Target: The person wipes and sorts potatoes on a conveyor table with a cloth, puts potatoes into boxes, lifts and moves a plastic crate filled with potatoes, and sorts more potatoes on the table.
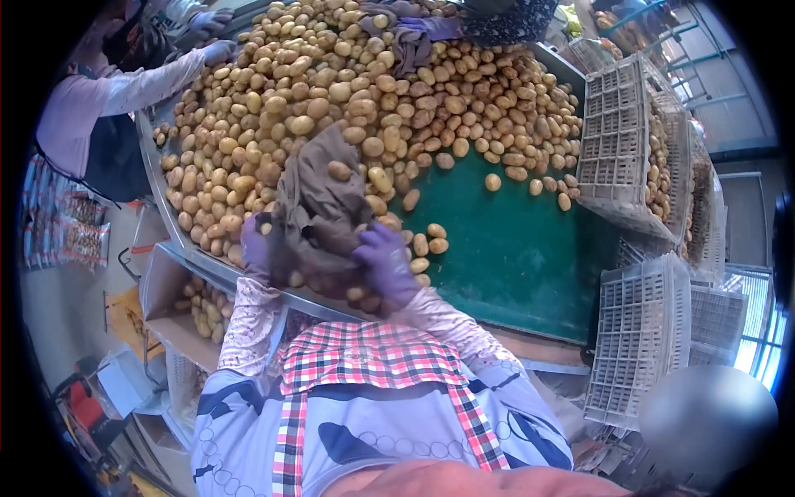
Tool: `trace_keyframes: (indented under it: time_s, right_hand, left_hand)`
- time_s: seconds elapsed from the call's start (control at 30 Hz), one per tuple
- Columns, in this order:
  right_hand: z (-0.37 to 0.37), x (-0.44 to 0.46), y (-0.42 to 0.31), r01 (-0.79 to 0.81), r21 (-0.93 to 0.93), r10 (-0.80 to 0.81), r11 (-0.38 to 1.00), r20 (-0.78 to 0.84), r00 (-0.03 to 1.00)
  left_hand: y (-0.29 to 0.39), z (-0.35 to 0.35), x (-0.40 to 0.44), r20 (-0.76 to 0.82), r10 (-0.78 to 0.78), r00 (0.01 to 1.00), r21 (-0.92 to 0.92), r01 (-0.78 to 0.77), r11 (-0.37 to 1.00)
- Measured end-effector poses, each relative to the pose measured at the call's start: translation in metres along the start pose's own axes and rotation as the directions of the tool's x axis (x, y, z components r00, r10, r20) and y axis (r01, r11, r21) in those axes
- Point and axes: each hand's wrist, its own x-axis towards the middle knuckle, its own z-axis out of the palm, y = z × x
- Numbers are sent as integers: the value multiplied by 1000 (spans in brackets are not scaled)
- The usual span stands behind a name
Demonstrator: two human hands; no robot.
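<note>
A crumpled grey-brown cloth (319, 207) lies over the potatoes in front of me, with a few potatoes on top of it. My left hand (257, 245), in a purple glove, is at the cloth's left edge; its fingers are partly hidden and look closed on the dark fabric. On the other side my right hand (384, 260), also gloved in purple, has its fingers curled on the cloth's right edge. Loose potatoes (236, 184) surround the cloth, and several potatoes (426, 243) lie just right of my right hand.
A metal-edged table with a green surface (513, 257) carries the potato heap. Plastic crates (638, 331) stand at the right, one crate (614, 141) tilted with potatoes inside. A cardboard box (178, 319) of potatoes sits below left. Co-workers' gloved hands (219, 52) reach in at the far side.
</note>
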Motion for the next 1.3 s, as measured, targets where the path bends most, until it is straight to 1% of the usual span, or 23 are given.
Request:
trace_keyframes:
  time_s: [0.07,0.1,0.17,0.2,0.23,0.3,0.33,0.4,0.47,0.5,0.53,0.57,0.6,0.7,0.83,0.9,0.93,0.97,1.07,1.13,1.2,1.27,1.3]
  right_hand:
    - [-18,6,11,-137,283,162,949,-68,984]
    - [-29,7,10,-150,491,246,858,-137,960]
    - [-78,22,-20,-165,745,408,647,-155,900]
    - [-95,26,-27,-86,652,328,754,-260,908]
    - [-110,29,-40,-102,682,395,724,-288,873]
    - [-131,32,-62,-82,713,458,697,-354,815]
    - [-137,31,-67,-50,711,458,701,-396,796]
    - [-129,27,-58,135,551,220,824,-530,819]
    - [-110,23,-52,210,438,109,874,-598,794]
    - [-93,12,-36,92,382,125,919,-505,854]
    - [-83,10,-26,37,89,5,995,-429,903]
    - [-56,2,-7,-125,-204,36,971,-391,920]
    - [-22,-7,18,-262,-483,79,836,-366,927]
    - [75,-48,97,-346,-378,257,859,-265,929]
    - [22,51,72,-315,-373,252,873,-208,945]
    - [-2,103,87,-346,-215,315,913,-168,934]
    - [0,118,104,-331,-320,284,888,-185,941]
    - [2,136,120,-310,-423,248,851,-196,949]
    - [6,188,156,-360,-342,263,868,-298,918]
    - [12,209,162,-426,-350,313,834,-335,889]
    - [21,198,148,-434,-288,316,854,-376,871]
    - [19,154,121,-392,-281,308,876,-300,903]
    - [23,130,116,-338,-246,242,908,-351,905]
  left_hand:
    - [13,3,-8,88,-257,962,-353,272,895]
    - [20,-1,-9,211,-252,944,-433,321,842]
    - [34,2,-7,72,-202,977,-522,210,826]
    - [38,6,-2,-2,-183,983,-562,150,814]
    - [22,15,7,-116,-99,988,-467,33,884]
    - [65,1,10,-147,40,988,-324,-87,942]
    - [81,-5,11,-129,133,983,-307,-167,937]
    - [108,-7,7,-73,249,966,-389,-258,884]
    - [106,9,4,67,459,886,-235,-433,870]
    - [91,27,-4,137,466,874,-30,-467,884]
    - [76,48,-14,208,459,864,173,-494,852]
    - [68,57,-16,284,459,842,203,-521,829]
    - [63,61,-23,315,421,851,210,-495,843]
    - [44,80,-34,430,350,832,270,-489,829]
    - [46,108,23,449,227,864,368,-410,834]
    - [34,134,56,403,226,887,556,-433,710]
    - [38,142,80,393,197,898,642,-422,641]
    - [38,145,108,365,185,913,611,-385,692]
    - [57,157,168,267,69,961,586,-219,781]
    - [62,155,192,243,-4,970,415,-100,904]
    - [71,138,177,334,-79,939,469,-93,878]
    - [35,127,130,287,198,937,415,-307,857]
    - [47,108,109,330,208,921,368,-328,870]
